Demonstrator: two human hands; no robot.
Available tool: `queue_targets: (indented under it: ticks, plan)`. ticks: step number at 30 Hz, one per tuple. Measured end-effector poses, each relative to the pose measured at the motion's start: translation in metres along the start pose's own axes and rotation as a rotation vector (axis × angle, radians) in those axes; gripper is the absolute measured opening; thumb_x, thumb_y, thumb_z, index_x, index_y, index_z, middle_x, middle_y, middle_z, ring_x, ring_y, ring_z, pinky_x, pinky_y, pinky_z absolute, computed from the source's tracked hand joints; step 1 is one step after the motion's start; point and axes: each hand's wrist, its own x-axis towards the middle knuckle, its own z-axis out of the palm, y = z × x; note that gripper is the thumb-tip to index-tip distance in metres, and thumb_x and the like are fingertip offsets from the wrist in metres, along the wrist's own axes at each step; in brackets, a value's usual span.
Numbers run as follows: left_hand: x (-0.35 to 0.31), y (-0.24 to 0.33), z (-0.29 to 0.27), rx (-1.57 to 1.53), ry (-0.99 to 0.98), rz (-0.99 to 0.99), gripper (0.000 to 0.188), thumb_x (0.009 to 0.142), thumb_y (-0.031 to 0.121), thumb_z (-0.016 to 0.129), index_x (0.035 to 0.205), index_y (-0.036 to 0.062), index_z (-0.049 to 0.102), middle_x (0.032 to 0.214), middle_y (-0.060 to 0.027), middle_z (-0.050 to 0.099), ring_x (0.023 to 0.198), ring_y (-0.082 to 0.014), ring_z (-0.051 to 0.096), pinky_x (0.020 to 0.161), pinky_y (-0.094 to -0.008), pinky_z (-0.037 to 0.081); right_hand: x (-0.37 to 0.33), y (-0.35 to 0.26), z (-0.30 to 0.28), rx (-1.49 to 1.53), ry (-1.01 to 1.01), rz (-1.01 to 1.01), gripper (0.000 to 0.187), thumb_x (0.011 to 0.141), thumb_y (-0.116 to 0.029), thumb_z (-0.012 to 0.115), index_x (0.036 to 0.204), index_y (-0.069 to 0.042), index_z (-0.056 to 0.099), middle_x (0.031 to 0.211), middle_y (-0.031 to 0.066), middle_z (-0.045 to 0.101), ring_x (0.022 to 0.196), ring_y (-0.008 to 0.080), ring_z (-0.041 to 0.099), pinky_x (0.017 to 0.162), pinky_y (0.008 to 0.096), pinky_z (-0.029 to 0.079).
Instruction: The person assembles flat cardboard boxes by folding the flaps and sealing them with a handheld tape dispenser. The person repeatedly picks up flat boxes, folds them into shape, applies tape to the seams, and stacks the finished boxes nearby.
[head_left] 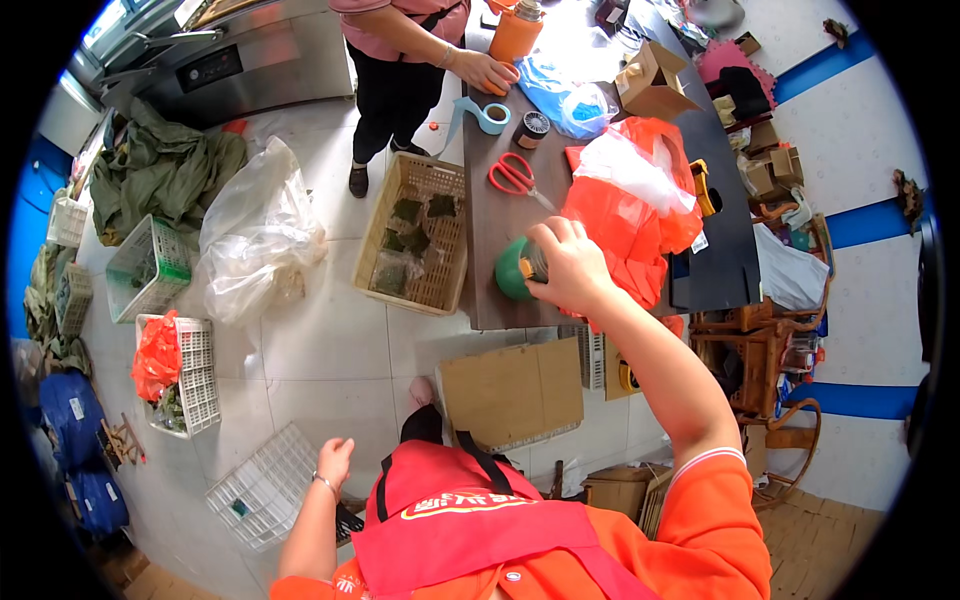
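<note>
My right hand (pixel 568 266) reaches out over the near end of a dark wooden table (pixel 492 222) and grips a green rounded container (pixel 514 270) with a dark lid, beside a heap of orange plastic bags (pixel 632 210). My left hand (pixel 334 462) hangs low at my side with fingers loosely apart, holding nothing, above a white wire basket (pixel 262 490) on the floor. Red-handled scissors (pixel 514 174) lie farther up the table.
Another person stands at the table's far end, one hand (pixel 484 72) on the tabletop near a blue tape dispenser (pixel 488 116) and an orange bottle (pixel 514 32). A wicker basket (pixel 412 236) with green packets stands left of the table. Cardboard (pixel 512 392), clear bags (pixel 256 232) and crates lie around.
</note>
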Motion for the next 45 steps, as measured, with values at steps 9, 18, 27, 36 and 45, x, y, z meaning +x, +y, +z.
queue_targets:
  ticks: [9, 18, 27, 36, 45]
  plan:
    - [0.029, -0.007, 0.015, 0.097, -0.108, 0.039, 0.047, 0.091, 0.039, 0.065, 0.124, 0.0053, 0.059, 0.104, -0.0049, 0.066, 0.081, -0.0151, 0.061, 0.061, -0.0323, 0.051, -0.066, -0.022, 0.019, 0.013, 0.635, -0.115, 0.071, 0.070, -0.018, 0.081, 0.133, -0.011, 0.050, 0.129, 0.0195, 0.050, 0.119, 0.0385, 0.050, 0.099, 0.0473, 0.044]
    - [0.096, 0.068, 0.068, 0.611, -0.385, 0.549, 0.037, 0.090, 0.032, 0.066, 0.073, 0.0005, 0.071, 0.066, -0.0077, 0.067, 0.061, -0.0148, 0.061, 0.057, -0.0343, 0.049, -0.377, -0.043, 0.288, 0.527, -0.849, 0.830, 0.064, 0.081, -0.047, 0.070, 0.127, -0.005, 0.056, 0.130, 0.0219, 0.058, 0.120, 0.0369, 0.056, 0.097, 0.0435, 0.049]
    - [0.089, 0.058, 0.074, 1.236, -0.300, 0.944, 0.036, 0.086, 0.036, 0.065, 0.082, 0.0010, 0.070, 0.079, -0.0214, 0.069, 0.076, -0.0358, 0.068, 0.071, -0.0431, 0.052, -0.469, -0.133, 0.360, 1.067, -0.079, 1.254, 0.056, 0.083, -0.042, 0.072, 0.121, -0.004, 0.060, 0.110, 0.0167, 0.068, 0.100, 0.0305, 0.067, 0.088, 0.0377, 0.053]
    - [0.072, 0.051, 0.086, 1.101, -0.403, 0.862, 0.018, 0.080, 0.016, 0.074, 0.090, 0.0012, 0.070, 0.072, -0.0091, 0.069, 0.063, -0.0149, 0.062, 0.061, -0.0316, 0.051, -0.492, -0.200, 0.411, 1.435, 0.328, 1.171, 0.047, 0.087, -0.034, 0.069, 0.123, -0.006, 0.058, 0.103, 0.0118, 0.069, 0.094, 0.0230, 0.066, 0.085, 0.0353, 0.053]
    - [0.148, 0.052, 0.186, 1.536, -0.816, 0.809, 0.012, 0.082, 0.013, 0.073, 0.086, 0.0012, 0.072, 0.070, -0.0065, 0.069, 0.064, -0.0146, 0.064, 0.059, -0.0314, 0.052, -0.654, -0.339, 0.535, 1.270, 0.719, 2.271, 0.042, 0.081, -0.039, 0.072, 0.109, -0.007, 0.065, 0.101, 0.0152, 0.071, 0.094, 0.0310, 0.068, 0.083, 0.0393, 0.053]
